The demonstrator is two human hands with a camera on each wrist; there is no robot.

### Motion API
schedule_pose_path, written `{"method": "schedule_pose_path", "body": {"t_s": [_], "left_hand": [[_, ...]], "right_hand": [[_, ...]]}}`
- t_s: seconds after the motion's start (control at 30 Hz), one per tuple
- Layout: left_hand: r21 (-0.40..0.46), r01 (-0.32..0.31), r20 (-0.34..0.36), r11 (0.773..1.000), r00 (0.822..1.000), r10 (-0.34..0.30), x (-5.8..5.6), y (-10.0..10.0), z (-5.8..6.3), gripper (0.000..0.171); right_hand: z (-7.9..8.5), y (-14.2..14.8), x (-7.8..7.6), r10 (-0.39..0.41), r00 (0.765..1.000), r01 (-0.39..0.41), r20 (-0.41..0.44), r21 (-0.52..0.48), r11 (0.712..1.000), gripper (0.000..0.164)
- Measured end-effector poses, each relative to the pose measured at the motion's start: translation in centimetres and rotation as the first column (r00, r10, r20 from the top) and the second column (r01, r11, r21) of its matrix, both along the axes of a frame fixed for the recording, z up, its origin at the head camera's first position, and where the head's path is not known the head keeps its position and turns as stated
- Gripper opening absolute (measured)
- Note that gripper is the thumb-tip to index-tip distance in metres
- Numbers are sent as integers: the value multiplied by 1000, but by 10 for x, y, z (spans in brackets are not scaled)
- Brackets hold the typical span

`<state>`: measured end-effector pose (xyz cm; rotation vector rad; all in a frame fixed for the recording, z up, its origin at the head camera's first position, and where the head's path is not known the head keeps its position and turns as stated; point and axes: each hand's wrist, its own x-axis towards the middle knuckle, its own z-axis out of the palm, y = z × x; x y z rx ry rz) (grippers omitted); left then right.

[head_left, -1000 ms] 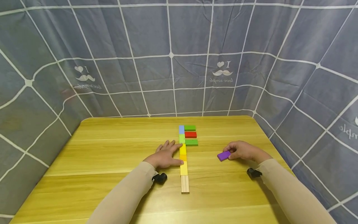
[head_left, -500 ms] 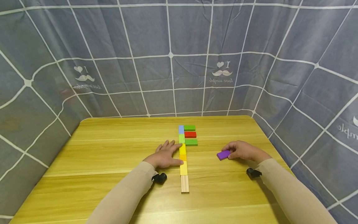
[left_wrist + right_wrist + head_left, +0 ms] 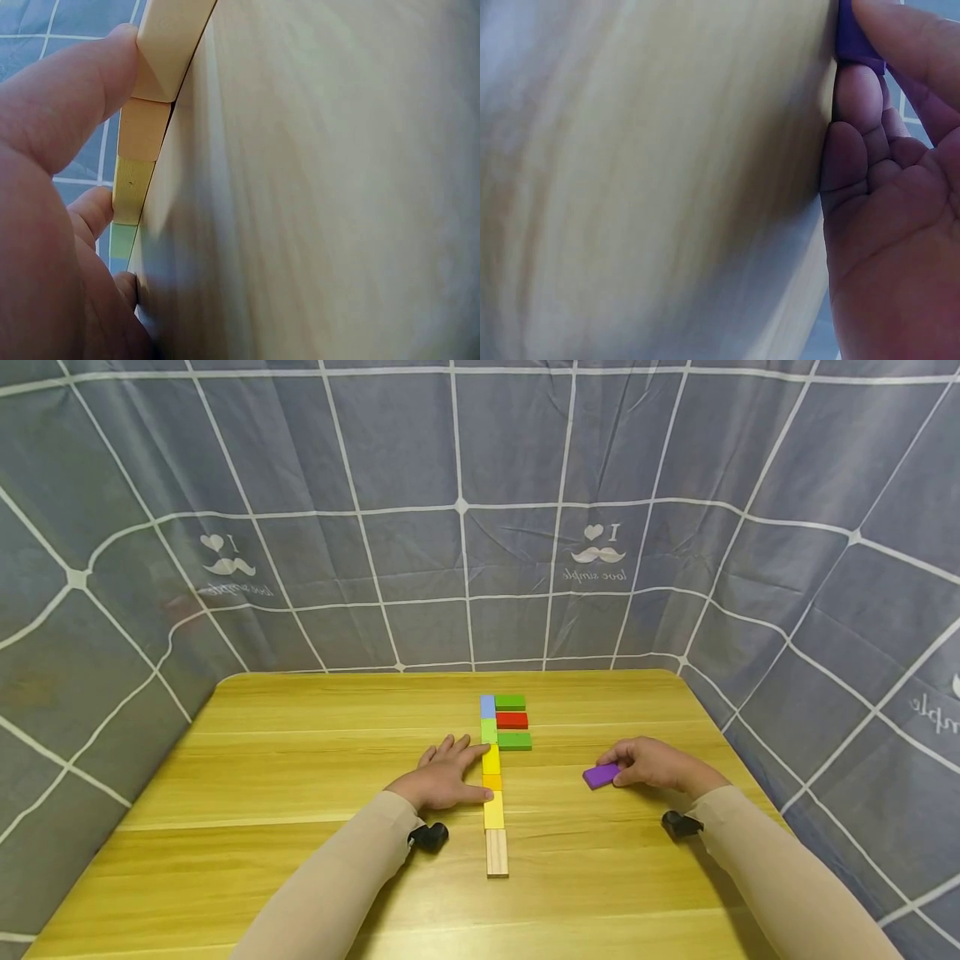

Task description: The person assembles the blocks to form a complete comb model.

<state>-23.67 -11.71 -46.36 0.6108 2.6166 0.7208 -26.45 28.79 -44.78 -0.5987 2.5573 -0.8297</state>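
Observation:
A row of flat wooden blocks runs away from me down the middle of the table. Its pieces include a plain wood block [image 3: 497, 853], a pale yellow block [image 3: 493, 811], an orange block [image 3: 491, 782], a yellow block [image 3: 491, 759], a light green block [image 3: 488, 731] and a blue block [image 3: 487, 707]. Spread flat on the left side, my left hand [image 3: 442, 777] touches the row with thumb and index fingertips. To the right, my right hand [image 3: 651, 763] pinches a purple block [image 3: 600, 776] by its right end, low at the tabletop.
Two green blocks [image 3: 514, 742] and a red block [image 3: 512, 721] lie crosswise against the far right side of the row. Behind the wooden table [image 3: 300, 727] hangs a grey curtain [image 3: 405, 560] with white lines, which also covers both sides.

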Motion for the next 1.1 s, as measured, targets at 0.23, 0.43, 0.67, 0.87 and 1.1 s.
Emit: {"method": "schedule_pose_path", "body": {"t_s": [0.23,0.43,0.67,0.87,1.1], "left_hand": [[4,-6,0,1000,1000,6,-1,0,0,88],[2,-10,-1,1000,1000,10,-1,0,0,89],[4,-11,3,1000,1000,10,-2,0,-1,89],[0,-8,1,1000,1000,8,-1,1,0,89],[4,-9,2,1000,1000,9,-2,1,-2,90]], "right_hand": [[-1,0,0,-1,1000,1,-9,-2,1000,34],[-1,0,0,-2,1000,2,3,-11,1000,34],[-2,0,0,-6,1000,6,5,-15,1000,35],[-2,0,0,-6,1000,6,-1,-8,1000,34],[-2,0,0,-1,1000,1,-7,-5,1000,34]]}}
